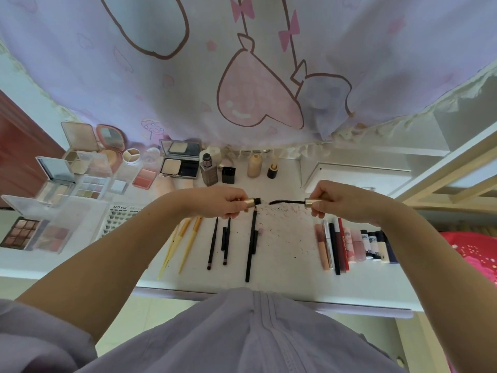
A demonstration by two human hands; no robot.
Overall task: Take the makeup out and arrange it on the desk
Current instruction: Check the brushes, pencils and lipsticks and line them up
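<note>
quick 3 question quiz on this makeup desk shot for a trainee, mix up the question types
1. True or false: the black mascara wand is fully seated inside the gold mascara tube.
2. Multiple choice: which hand holds the gold cap end of the wand? A) the left hand B) the right hand C) neither
3. Short answer: on the white desk, what lies nearer the standing row of lip product tubes, the yellow tweezers or the black pencils?

Key
1. False: the wand is out, its brush tip just short of the tube mouth.
2. B
3. The black pencils.
</note>
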